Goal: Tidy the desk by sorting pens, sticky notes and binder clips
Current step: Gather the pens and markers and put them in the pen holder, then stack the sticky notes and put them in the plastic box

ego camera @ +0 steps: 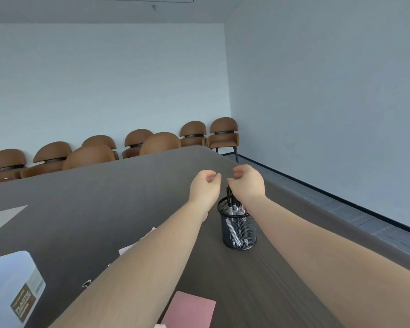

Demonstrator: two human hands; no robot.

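A black mesh pen cup [239, 229] stands on the dark desk [118, 197] with several black pens [233, 204] upright in it. My right hand [247, 182] hovers just above the pen tops, fingers curled loosely with nothing visibly held. Just left of the cup, my left hand [205, 185] has its fingers loosely curled and is empty. A pink sticky-note pad [189, 308] lies near the front edge. More pale pink notes [128, 248] peek out from under my left forearm. A binder clip [87, 283] lies beside that forearm.
A translucent plastic box [12, 285] with a brown label sits at the front left. Brown chairs [223, 136] line the far wall and the desk's far side. The desk's right edge [322, 221] drops to a grey floor.
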